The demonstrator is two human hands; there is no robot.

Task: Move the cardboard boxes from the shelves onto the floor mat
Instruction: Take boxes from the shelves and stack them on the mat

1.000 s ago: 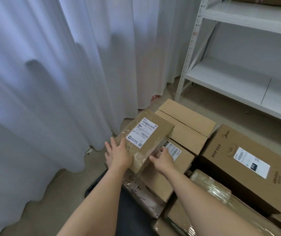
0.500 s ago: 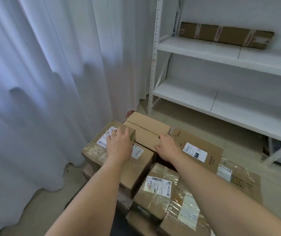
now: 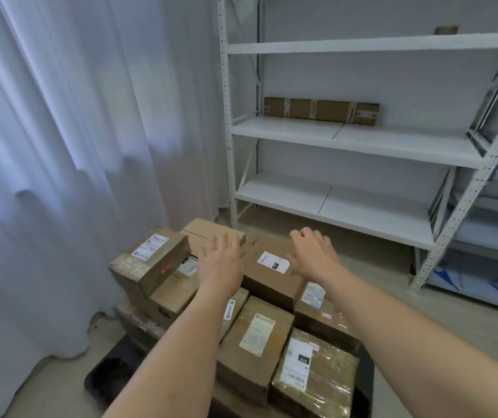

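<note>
Several cardboard boxes are piled on a dark floor mat (image 3: 106, 378). A taped box with a white label (image 3: 151, 260) lies on top at the pile's left. My left hand (image 3: 222, 263) hovers open just to its right, holding nothing. My right hand (image 3: 312, 254) hovers open with relaxed fingers above a larger brown box (image 3: 272, 273). A long flat cardboard box (image 3: 321, 110) lies on the middle shelf of the white rack (image 3: 353, 140). A small brown item (image 3: 446, 29) shows on the top shelf.
White curtains (image 3: 61, 146) hang along the left, close to the pile. The lowest shelf board (image 3: 332, 203) of the rack holds nothing. A second rack (image 3: 495, 206) stands at the right with blue-and-white items low down. Beige floor lies between the pile and the racks.
The taped labelled box that both hands held now lies on the pile. Both hands have let go and lifted off the boxes. The view has tilted up, showing more of the rack.
</note>
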